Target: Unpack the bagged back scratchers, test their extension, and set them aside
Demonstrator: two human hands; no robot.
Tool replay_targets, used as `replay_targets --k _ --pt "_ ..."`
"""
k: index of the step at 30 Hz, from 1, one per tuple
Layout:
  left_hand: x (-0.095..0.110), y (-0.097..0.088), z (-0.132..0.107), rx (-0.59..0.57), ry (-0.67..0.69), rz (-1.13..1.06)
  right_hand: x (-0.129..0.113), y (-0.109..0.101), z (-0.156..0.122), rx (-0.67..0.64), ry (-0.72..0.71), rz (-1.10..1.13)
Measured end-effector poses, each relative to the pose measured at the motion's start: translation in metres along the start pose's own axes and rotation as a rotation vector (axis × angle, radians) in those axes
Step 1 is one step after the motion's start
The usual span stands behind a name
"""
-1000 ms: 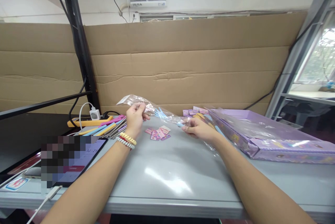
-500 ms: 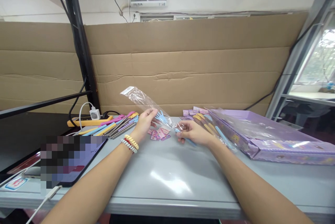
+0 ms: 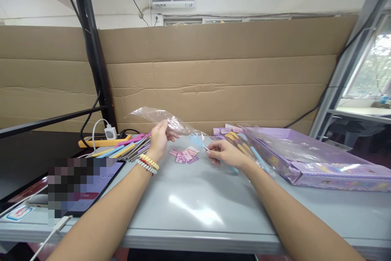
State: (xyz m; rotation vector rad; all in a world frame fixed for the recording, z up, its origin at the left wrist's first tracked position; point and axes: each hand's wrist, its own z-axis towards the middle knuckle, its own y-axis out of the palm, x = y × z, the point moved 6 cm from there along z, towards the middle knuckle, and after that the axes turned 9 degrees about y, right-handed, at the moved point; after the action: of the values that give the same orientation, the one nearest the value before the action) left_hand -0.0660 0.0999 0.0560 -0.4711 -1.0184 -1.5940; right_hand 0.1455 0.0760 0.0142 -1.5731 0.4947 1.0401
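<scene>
My left hand [image 3: 159,137] is closed on a clear plastic sleeve [image 3: 159,115], holding it up above the grey table [image 3: 195,204]. My right hand [image 3: 224,154] pinches a thin stick with a small light-blue hand shape on its tip [image 3: 197,140], which sits at the sleeve's open end. Small pink and purple cards [image 3: 185,155] lie on the table just below and between both hands.
Several coloured sticks [image 3: 128,147] lie left of my left hand, near a yellow power strip [image 3: 100,142]. A tablet [image 3: 91,187] rests at the front left. A purple box [image 3: 308,159] with clear sleeves and more sticks [image 3: 244,147] is on the right. Cardboard lines the back.
The blue-tipped stick has slid out of the sleeve toward my right hand. My left hand has shifted left and swung the sleeve's far end down to the left.
</scene>
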Motion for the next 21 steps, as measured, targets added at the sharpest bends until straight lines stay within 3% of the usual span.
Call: replay_targets --k 2,4,8,13,21 --pt "0.003 -0.01 0.006 0.093 0.005 -0.03 0.003 -0.006 0.001 0.061 0.021 -0.021" --pt "0.002 -0.014 0.009 0.114 -0.023 -0.05 0.004 -0.015 0.002 0.168 0.031 -0.04" --pt "-0.009 -0.003 0.0 -0.053 -0.141 -0.036 0.004 -0.026 0.0 0.312 0.035 0.025" --pt "-0.027 0.029 -0.026 -0.377 -0.257 0.045 -0.002 -0.014 -0.002 0.21 0.048 0.158" --pt "-0.026 0.036 -0.031 -0.374 -0.175 0.058 -0.019 0.001 -0.01 0.055 -0.042 0.035"
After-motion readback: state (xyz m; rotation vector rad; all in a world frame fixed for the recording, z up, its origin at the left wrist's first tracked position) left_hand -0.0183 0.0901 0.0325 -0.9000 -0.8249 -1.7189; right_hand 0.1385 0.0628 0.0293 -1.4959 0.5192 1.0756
